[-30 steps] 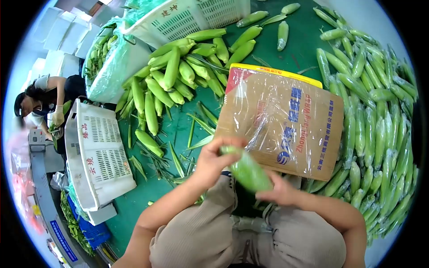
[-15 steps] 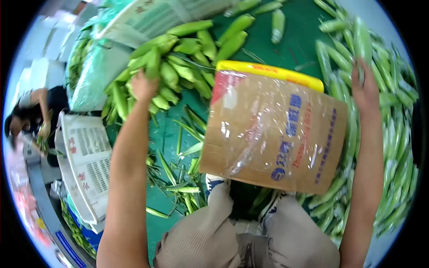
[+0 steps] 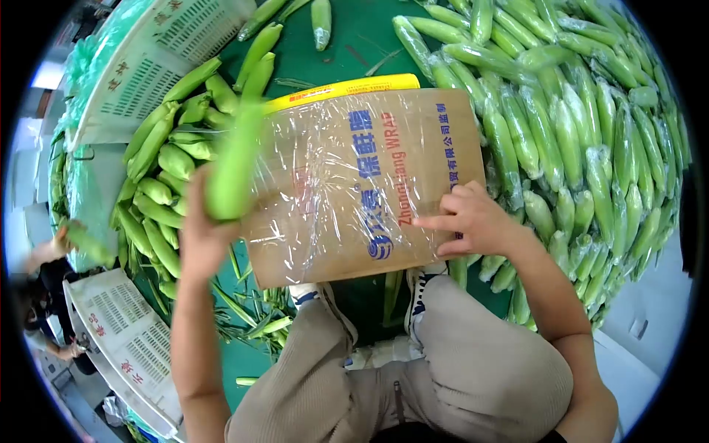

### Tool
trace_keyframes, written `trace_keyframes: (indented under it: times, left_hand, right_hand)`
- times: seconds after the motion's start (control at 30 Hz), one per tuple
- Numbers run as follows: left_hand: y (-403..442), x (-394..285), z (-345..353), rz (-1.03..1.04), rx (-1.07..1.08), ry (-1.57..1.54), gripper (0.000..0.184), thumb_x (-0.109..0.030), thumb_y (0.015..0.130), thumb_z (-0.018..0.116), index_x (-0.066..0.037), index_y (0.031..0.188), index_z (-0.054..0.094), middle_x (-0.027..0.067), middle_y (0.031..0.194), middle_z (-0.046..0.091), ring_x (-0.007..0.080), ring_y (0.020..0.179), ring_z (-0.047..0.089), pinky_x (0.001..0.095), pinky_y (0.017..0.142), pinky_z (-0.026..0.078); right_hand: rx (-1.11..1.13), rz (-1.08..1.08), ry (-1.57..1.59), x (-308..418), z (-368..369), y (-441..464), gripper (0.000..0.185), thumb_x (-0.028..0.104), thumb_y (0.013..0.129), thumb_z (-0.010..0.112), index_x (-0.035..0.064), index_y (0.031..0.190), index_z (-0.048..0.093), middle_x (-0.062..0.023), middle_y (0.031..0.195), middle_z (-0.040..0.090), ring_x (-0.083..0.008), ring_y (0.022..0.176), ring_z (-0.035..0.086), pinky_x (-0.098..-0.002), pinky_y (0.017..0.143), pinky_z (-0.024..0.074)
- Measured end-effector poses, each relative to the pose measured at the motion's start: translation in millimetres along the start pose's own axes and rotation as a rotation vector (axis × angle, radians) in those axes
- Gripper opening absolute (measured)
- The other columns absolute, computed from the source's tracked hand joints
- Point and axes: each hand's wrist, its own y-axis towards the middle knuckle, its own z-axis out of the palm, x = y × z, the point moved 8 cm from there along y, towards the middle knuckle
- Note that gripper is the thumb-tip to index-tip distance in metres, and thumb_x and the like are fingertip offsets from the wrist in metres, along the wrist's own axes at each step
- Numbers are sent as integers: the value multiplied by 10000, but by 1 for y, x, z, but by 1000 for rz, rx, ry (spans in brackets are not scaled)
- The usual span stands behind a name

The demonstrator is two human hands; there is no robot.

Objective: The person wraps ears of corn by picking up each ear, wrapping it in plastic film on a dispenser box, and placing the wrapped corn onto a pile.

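My left hand (image 3: pixel 201 229) is closed around a green ear of corn (image 3: pixel 235 162), blurred by motion, over the left edge of a cardboard box (image 3: pixel 317 192). Clear plastic film lies shiny over the box, which has blue and red print reading "WRAP". On the right part of the box top rests my right hand (image 3: pixel 480 221), index finger stretched out and the others partly bent, with nothing seen in it. Left of the box is a pile of unwrapped corn (image 3: pixel 173 159). A large heap of film-wrapped corn (image 3: pixel 561 140) spreads on the right.
A yellow box (image 3: pixel 343 90) shows behind the cardboard. White crates (image 3: pixel 133 81) stand at the upper left, and another crate (image 3: pixel 125 332) at the lower left. Husk leaves (image 3: pixel 255 314) litter the green surface. Another person's hand (image 3: pixel 52 247) holds corn at far left.
My left hand has lifted an ear of corn from the pile toward the box. My right hand has come from the wrapped heap down onto the box. The view has shifted right.
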Motion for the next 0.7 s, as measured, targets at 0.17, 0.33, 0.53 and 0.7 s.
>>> trace_keyframes:
  times: [0.17,0.33,0.53,0.7]
  left_hand:
    - [-9,-61,150,461,362,772,665,-41,688,726,-137,1329,579,121,1185,627,378,1167,579,469,1025,486]
    - [-11,-65,155,414,345,822,670,-69,678,724,-150,1328,580,105,1185,606,361,1139,569,457,960,501]
    - [15,-63,158,354,525,649,731,-82,699,712,-90,1406,525,163,1309,534,390,1222,542,436,1048,474]
    - [15,-40,97,300,221,380,1038,-438,626,922,-37,1460,452,178,1323,472,375,1199,535,459,1050,458]
  right_hand:
    - [-275,-140,-29,7,20,1,113,160,966,672,127,1074,664,-13,780,568,-165,789,568,-308,784,427]
    - [-999,324,792,-25,10,-49,103,33,1057,557,27,1104,648,-81,1026,717,-135,921,663,-262,825,517]
    - [-698,112,-35,3,-39,66,473,333,874,791,57,1223,629,-98,1166,673,-291,1117,625,-412,970,488]
    - [-496,112,-267,-13,-26,105,701,499,708,837,86,1235,628,-59,1074,631,-262,1087,590,-409,908,473]
